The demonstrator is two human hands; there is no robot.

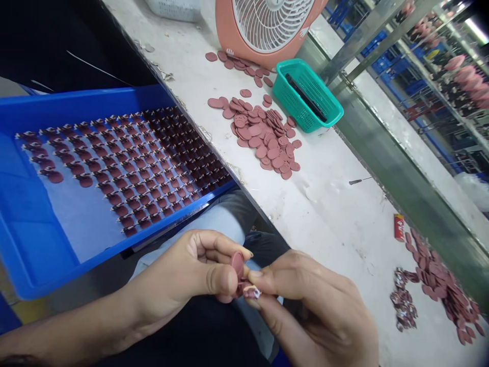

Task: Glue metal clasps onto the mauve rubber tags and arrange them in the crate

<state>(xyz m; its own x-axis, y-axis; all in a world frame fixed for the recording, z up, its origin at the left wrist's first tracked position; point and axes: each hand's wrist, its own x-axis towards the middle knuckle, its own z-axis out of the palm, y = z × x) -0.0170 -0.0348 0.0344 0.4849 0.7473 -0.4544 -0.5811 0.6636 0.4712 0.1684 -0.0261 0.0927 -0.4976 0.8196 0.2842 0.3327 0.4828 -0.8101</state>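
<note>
Between thumb and fingers, my left hand (206, 270) pinches a reddish-brown oval disc (237, 263). Touching it, my right hand (305, 300) grips a small figure piece (251, 292) with a white and pinkish end, close below the disc. Both hands meet over my lap at the table's front edge. How the two pieces join is hidden by the fingers. On the left, a blue tray (19, 265) holds rows of small reddish-brown pieces (118, 182) with pale tips, on a light sheet.
A pile of reddish-brown discs (263, 132) lies on the white table (324, 219). Behind it stand a green basket (282, 92) and a pink fan (225, 30). At right are a thin tool (355, 182), a red box (399, 227), shiny small pieces (403, 300) and more discs (439, 275).
</note>
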